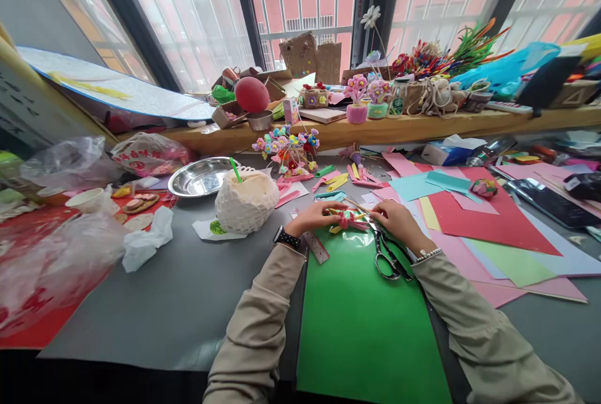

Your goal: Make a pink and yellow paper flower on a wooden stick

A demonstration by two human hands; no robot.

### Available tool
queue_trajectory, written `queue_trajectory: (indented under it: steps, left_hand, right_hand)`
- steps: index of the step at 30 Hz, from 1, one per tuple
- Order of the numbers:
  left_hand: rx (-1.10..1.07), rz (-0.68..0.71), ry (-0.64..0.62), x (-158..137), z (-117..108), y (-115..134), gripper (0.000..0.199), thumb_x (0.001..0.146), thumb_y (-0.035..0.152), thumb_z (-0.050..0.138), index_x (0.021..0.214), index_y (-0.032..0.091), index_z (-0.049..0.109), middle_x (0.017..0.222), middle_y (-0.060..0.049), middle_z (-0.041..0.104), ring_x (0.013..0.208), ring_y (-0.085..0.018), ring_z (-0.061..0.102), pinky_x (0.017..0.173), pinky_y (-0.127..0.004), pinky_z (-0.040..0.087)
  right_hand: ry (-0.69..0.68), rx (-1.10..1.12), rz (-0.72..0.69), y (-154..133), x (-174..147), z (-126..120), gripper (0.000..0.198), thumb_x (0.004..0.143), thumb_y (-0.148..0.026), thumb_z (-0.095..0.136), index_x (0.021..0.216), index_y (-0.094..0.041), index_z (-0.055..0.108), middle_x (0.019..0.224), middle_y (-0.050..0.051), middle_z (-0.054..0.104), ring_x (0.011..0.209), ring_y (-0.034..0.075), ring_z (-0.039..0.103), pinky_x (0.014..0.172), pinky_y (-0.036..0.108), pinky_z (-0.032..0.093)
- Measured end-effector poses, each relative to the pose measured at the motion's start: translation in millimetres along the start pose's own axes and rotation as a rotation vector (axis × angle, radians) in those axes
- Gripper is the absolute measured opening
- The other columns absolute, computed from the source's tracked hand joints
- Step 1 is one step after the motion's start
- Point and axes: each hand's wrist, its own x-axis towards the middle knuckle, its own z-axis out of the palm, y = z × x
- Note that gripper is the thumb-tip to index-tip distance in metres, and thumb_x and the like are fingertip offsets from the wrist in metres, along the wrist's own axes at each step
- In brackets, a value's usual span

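My left hand (pixel 319 216) is closed on a small bundle of pink and yellow paper strips (pixel 348 220) above the far end of a green board (pixel 366 322). Close by on the right, my right hand (pixel 393 217) has its fingers pinched together beside the blades of a pair of scissors (pixel 387 260). Whether those fingers grip the scissors, a strip end or something else is hidden. The scissors' dark handles point toward me, over the board. A ruler (pixel 316 247) lies beside my left wrist.
Loose paper strips (pixel 335 181) lie beyond my hands. Coloured paper sheets (pixel 483 210) spread to the right. On the left stand a coconut with a green straw (pixel 246 200) and a metal plate (pixel 197 178). A craft-laden wooden ledge (pixel 300 134) runs along the window.
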Motion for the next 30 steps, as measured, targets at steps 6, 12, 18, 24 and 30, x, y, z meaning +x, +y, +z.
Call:
queue_trajectory:
  steps: [6, 12, 18, 24, 30]
  left_hand:
    - [0.412, 0.061, 0.342, -0.2, 14.2, 6.0, 0.049, 0.064, 0.048, 0.062, 0.100, 0.015, 0.059, 0.100, -0.010, 0.058, 0.095, -0.022, 0.052, 0.084, -0.034, 0.039]
    - [0.420, 0.107, 0.230, -4.2, 13.7, 8.3, 0.029, 0.072, 0.034, 0.057, 0.093, 0.015, 0.061, 0.092, -0.007, 0.063, 0.088, -0.019, 0.055, 0.081, -0.031, 0.040]
    - [0.161, 0.131, 0.144, -4.1, 11.6, 6.3, 0.029, 0.076, 0.024, 0.051, 0.103, 0.016, 0.057, 0.105, -0.006, 0.062, 0.097, -0.016, 0.055, 0.088, -0.029, 0.039]
    - [-0.003, 0.080, 0.203, -6.9, 5.6, 9.9, 0.034, 0.077, 0.033, 0.051, 0.104, 0.013, 0.057, 0.104, -0.009, 0.062, 0.099, -0.017, 0.055, 0.087, -0.030, 0.041]
    - [0.165, 0.092, 0.275, -17.4, -0.1, 29.1, 0.033, 0.079, 0.041, 0.046, 0.082, 0.014, 0.064, 0.081, -0.006, 0.066, 0.074, -0.014, 0.058, 0.062, -0.022, 0.042]
  right_hand:
    - [0.092, 0.049, 0.039, 3.3, 0.2, 3.4, 0.009, 0.070, -0.016, 0.050, 0.066, -0.016, 0.058, 0.068, 0.006, 0.059, 0.063, 0.017, 0.053, 0.058, 0.028, 0.037]
    - [0.211, 0.210, 0.041, 3.2, 2.5, -3.3, 0.019, 0.080, -0.025, 0.042, 0.087, -0.016, 0.057, 0.079, 0.007, 0.064, 0.069, 0.016, 0.059, 0.062, 0.028, 0.043]
    - [0.118, 0.446, -0.052, -9.1, -0.3, -18.1, 0.031, 0.076, -0.044, 0.050, 0.070, -0.016, 0.061, 0.064, 0.003, 0.062, 0.056, 0.013, 0.054, 0.051, 0.025, 0.042]
    - [-0.106, 0.487, -0.218, -20.2, -4.9, -22.3, 0.027, 0.075, -0.041, 0.054, 0.078, -0.017, 0.066, 0.073, 0.005, 0.063, 0.065, 0.014, 0.055, 0.058, 0.026, 0.044]
    - [-0.169, 0.436, -0.286, -26.0, -8.0, -17.6, 0.026, 0.076, -0.040, 0.053, 0.081, -0.018, 0.067, 0.068, 0.002, 0.060, 0.059, 0.011, 0.051, 0.056, 0.024, 0.041]
